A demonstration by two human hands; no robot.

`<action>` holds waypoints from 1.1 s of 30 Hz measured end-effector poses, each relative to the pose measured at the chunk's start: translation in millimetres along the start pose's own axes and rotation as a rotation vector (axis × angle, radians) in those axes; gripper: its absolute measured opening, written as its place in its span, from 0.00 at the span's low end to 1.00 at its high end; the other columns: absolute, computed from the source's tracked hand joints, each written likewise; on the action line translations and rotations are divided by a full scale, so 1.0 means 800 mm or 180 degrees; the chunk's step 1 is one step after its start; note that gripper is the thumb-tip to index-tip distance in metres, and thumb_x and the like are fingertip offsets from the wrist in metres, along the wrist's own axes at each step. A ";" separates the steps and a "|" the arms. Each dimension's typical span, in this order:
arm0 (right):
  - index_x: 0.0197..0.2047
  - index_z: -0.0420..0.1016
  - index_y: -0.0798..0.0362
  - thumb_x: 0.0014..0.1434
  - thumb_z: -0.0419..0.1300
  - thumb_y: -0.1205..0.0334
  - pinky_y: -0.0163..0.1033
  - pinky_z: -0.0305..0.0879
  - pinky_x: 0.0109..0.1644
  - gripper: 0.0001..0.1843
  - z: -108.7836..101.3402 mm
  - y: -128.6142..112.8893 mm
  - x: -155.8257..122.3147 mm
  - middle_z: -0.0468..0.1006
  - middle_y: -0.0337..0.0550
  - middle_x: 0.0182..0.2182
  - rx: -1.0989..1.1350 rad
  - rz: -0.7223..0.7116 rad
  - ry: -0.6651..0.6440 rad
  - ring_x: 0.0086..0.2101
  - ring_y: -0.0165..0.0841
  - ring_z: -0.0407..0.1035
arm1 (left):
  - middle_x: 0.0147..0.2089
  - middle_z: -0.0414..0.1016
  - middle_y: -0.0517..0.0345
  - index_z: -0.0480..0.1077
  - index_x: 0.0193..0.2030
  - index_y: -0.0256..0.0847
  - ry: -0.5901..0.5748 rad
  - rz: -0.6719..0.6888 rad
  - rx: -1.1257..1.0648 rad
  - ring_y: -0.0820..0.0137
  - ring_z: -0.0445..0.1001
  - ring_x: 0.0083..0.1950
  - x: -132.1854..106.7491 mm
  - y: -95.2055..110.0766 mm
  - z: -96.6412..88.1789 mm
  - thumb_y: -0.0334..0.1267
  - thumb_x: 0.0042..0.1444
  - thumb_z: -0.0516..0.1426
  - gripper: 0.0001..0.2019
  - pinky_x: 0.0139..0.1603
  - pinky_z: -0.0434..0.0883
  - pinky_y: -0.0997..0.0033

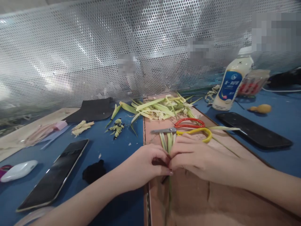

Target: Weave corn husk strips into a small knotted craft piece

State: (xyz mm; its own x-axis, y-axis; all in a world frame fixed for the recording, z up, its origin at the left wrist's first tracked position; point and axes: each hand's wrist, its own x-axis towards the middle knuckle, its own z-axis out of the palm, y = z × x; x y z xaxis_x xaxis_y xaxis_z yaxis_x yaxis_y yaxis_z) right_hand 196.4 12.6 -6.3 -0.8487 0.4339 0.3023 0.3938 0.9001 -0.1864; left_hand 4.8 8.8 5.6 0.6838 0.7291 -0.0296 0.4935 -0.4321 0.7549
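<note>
Over the pinkish-brown board (157, 204), my left hand (147, 164) and my right hand (190, 153) meet, fingertips pinched together. Between them run strips of green leaf (166, 141), fanning out above the fingers and trailing below toward the board's near side. Both hands are closed on these strips; the exact grip point is hidden by the fingers. Just beyond my right hand lie scissors (175, 130) with one red and one yellow handle, their blades pointing left. Farther back rests a loose pile of pale green leaf strips (162, 108).
Left on the blue table are a phone (56, 172), a black lump (94, 172), small green curled pieces (116, 128) and a black sheet (91, 110). Right are a dark phone-like slab (254, 130), a white bottle (231, 81) and a yellow-brown gourd-shaped object (261, 109). A perforated metal screen (94, 53) stands behind.
</note>
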 end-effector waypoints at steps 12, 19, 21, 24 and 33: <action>0.29 0.67 0.52 0.55 0.51 0.70 0.41 0.53 0.37 0.06 -0.001 -0.013 -0.004 0.69 0.39 0.29 -0.0850 0.0285 -0.0291 0.32 0.34 0.59 | 0.31 0.69 0.63 0.68 0.31 0.38 -0.0187 -0.0104 -0.0067 0.76 0.67 0.34 -0.006 0.003 -0.006 0.30 0.53 0.52 0.04 0.36 0.63 0.79; 0.30 0.67 0.50 0.54 0.52 0.66 0.40 0.51 0.35 0.04 0.004 -0.014 -0.011 0.69 0.40 0.29 -0.0954 0.0585 -0.0215 0.30 0.34 0.59 | 0.31 0.70 0.64 0.68 0.32 0.40 -0.0097 -0.0271 0.0184 0.75 0.67 0.32 -0.006 -0.002 -0.004 0.34 0.53 0.51 0.06 0.34 0.62 0.77; 0.29 0.68 0.50 0.55 0.52 0.63 0.40 0.50 0.35 0.06 0.004 -0.014 -0.011 0.69 0.40 0.28 -0.0995 0.0621 -0.0174 0.30 0.34 0.59 | 0.33 0.71 0.62 0.68 0.32 0.39 -0.0105 -0.0294 0.0127 0.74 0.68 0.34 -0.006 -0.002 -0.004 0.34 0.52 0.51 0.05 0.37 0.63 0.76; 0.29 0.68 0.50 0.59 0.49 0.60 0.41 0.51 0.35 0.10 0.004 -0.016 -0.008 0.70 0.41 0.28 -0.1021 0.0621 -0.0077 0.31 0.35 0.60 | 0.33 0.70 0.61 0.67 0.31 0.38 -0.0181 -0.0302 -0.0083 0.74 0.68 0.35 -0.006 -0.001 -0.003 0.32 0.51 0.52 0.04 0.38 0.64 0.77; 0.25 0.72 0.54 0.54 0.54 0.67 0.38 0.53 0.31 0.09 0.007 -0.023 0.009 0.71 0.39 0.23 -0.0534 0.0714 0.0056 0.26 0.32 0.62 | 0.29 0.66 0.63 0.64 0.26 0.38 -0.0128 -0.0187 -0.0131 0.76 0.64 0.30 -0.002 -0.005 0.003 0.30 0.46 0.54 0.01 0.30 0.62 0.78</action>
State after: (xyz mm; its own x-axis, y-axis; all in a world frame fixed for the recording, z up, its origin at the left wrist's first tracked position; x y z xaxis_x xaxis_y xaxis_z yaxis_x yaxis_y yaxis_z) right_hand 180.7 -1.0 -6.1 -0.7281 0.6223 0.2874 0.6252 0.7748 -0.0935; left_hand 2.9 8.0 1.2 0.6757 0.7303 -0.1004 0.5114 -0.3663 0.7773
